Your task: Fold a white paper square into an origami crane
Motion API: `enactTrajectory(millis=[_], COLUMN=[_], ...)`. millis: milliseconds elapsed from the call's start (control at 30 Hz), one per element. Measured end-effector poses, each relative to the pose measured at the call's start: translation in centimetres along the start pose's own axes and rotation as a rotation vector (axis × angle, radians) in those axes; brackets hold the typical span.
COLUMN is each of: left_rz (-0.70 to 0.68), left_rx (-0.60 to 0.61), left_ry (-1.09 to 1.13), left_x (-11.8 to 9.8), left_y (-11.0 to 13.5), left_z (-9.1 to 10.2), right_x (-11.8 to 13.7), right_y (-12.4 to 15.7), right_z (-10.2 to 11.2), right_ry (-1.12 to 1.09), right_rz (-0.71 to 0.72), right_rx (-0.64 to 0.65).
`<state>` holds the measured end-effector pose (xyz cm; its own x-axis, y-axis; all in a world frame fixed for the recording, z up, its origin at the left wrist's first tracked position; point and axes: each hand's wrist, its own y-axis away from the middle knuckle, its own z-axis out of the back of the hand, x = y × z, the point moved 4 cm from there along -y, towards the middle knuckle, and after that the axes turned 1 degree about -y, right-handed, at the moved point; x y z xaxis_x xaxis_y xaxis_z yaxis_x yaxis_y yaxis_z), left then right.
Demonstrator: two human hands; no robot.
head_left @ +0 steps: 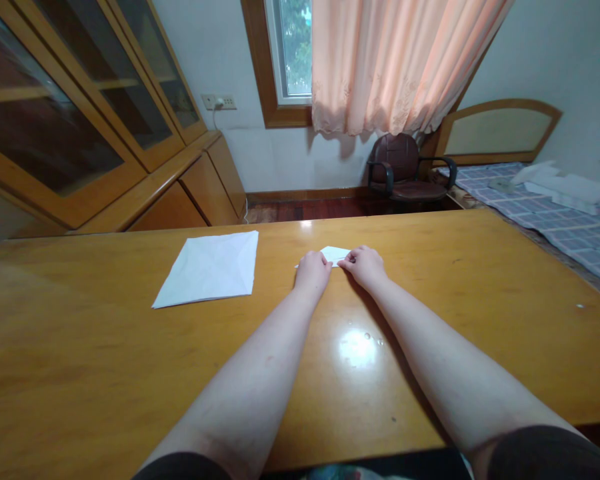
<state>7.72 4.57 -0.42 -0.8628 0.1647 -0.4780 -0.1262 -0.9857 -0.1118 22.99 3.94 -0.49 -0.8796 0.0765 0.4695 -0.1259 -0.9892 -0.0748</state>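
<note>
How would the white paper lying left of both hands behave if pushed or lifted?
The white paper looks thin and flat, so it would probably be light and sag when lifted by one corner. The tabletop has a glossy sheen, so a sideways push would likely slide it easily.

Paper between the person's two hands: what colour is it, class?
White. The paper shows best in the head view, the only one here.

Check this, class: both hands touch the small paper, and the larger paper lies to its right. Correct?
Wrong side: in the head view, the larger paper lies left of the small paper the left hand and right hand touch.
</note>
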Motion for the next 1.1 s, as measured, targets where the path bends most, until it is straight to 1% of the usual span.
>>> enactTrajectory(millis=[133,300,700,833,1033,1100], left_rz=[0.007,0.007,0.008,0.012,0.009,0.009], left_rx=[0.018,0.017,0.013,0.022,0.029,0.029], left_ry=[-0.013,-0.015,0.001,-0.001,-0.019,-0.022], left_x=[0.0,-0.1,0.1,0.0,0.0,0.1], left_y=[0.0,-0.1,-0.1,0.0,0.1,0.1], left_z=[-0.1,-0.1,-0.3,-0.1,0.1,0.0], right_x=[-0.1,-0.1,-0.3,-0.7,-1.6,-1.8], right_y=[0.1,0.1,0.0,-0.1,-0.7,-0.7], right_z=[0.3,0.5,0.6,0.7,0.6,0.8], right_ry=[0.038,0.044,0.069,0.055,0.014,0.015], right_rz=[-0.064,-0.062,-0.081,-0.102,-0.115,-0.112], right_rx=[-0.013,-0.027,-0.006,-0.015,0.014,-0.01])
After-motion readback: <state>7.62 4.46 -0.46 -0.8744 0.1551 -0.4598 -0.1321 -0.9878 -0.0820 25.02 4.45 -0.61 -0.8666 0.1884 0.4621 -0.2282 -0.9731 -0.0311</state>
